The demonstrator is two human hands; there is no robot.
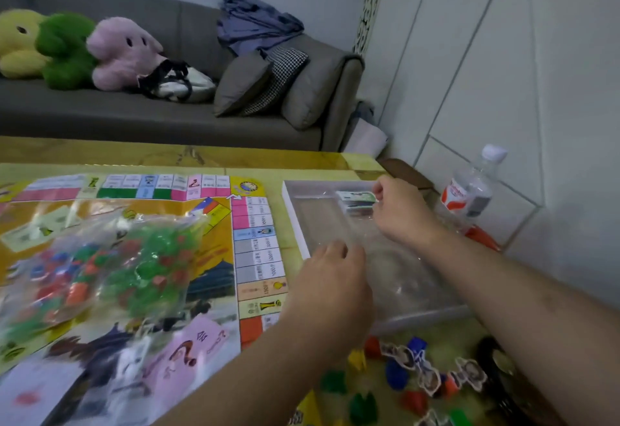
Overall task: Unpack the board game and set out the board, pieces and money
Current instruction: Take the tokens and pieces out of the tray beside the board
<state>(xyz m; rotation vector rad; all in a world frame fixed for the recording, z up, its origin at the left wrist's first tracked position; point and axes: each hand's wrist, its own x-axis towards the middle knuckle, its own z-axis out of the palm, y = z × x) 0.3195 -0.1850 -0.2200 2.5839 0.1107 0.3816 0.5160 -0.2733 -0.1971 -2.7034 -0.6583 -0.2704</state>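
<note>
My right hand reaches into the far end of the box, fingers curled at the stack of money lying in its far corner; whether they actually pinch the notes I cannot tell. My left hand rests at the box's near left edge with its fingers bent down, and what it grips, if anything, is hidden. The board lies unfolded left of the box, just beside my left hand, with bags of pieces on it. Loose pawns are scattered on the table under my forearms.
</note>
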